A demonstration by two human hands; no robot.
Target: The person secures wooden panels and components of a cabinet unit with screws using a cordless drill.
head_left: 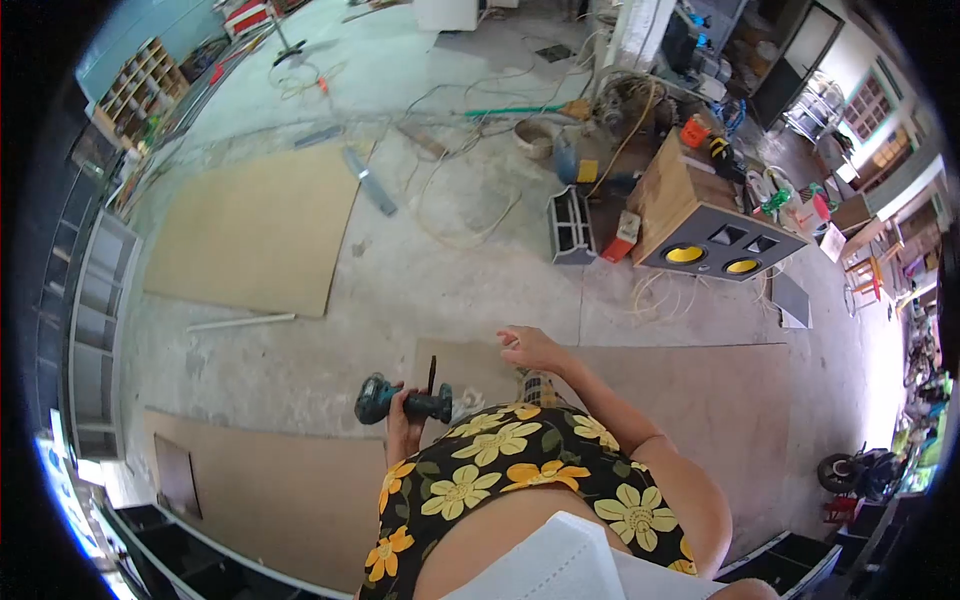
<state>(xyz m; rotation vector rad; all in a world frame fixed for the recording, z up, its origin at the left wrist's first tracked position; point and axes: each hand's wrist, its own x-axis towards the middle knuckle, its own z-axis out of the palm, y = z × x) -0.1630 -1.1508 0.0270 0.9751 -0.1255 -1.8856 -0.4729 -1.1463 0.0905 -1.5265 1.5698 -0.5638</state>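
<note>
Head view: left hand (399,425), 7 o'clock from centre, grasping power drill (428,406); right hand (532,348), 4:30, loosely uncurled.

A box-shaped wooden cabinet (712,232) with two round yellow cones stands on the grey concrete floor (440,270) near a small red box (622,238). A flat tan rectangular board (258,230) lies near a thin white strip (242,322).

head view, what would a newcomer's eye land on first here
Probably the black garment with big yellow flowers, filling the bottom centre. Next, the teal and black power tool in the person's left hand, just left of it. Then the wooden box at upper right, with two bright yellow rounds in its dark front.
</note>
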